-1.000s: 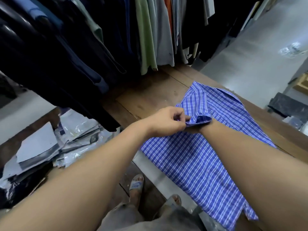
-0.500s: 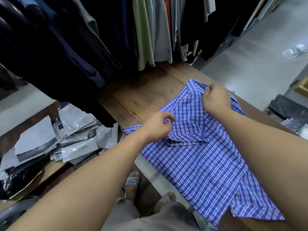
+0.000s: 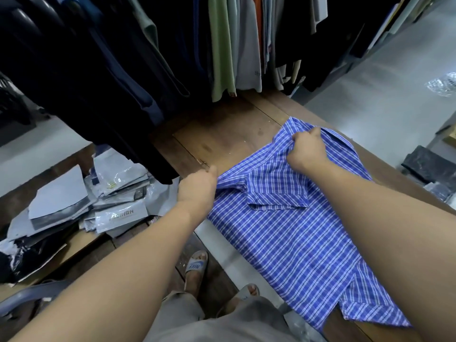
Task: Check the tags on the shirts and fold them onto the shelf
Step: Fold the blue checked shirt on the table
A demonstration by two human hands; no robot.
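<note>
Lying flat on the wooden shelf, the blue checked shirt is spread out with its hem toward the person (a short sleeve is already folded across the body). It is held at 2 points along its top end. The left hand is curled, and the cloth at the left shoulder appears to be pinched between thumb and forefinger, though the fingertips are partly hidden behind the knuckles. The right hand is closed in a loose fist, with a bunch of fabric at the neck end gathered inside it.

The shirt is judged to be light, thin and limp: no shape is kept where it is lifted, and creases are raised around both grips. Little force is needed, but the weave is likely to slide and wrinkle on the wood if it is dragged by 1 corner. The stitched seams are the firmer parts, so a hold is best taken there, at the 2 shoulders, with even tension kept between them so that the fold line falls straight. No tag can be made out.
</note>
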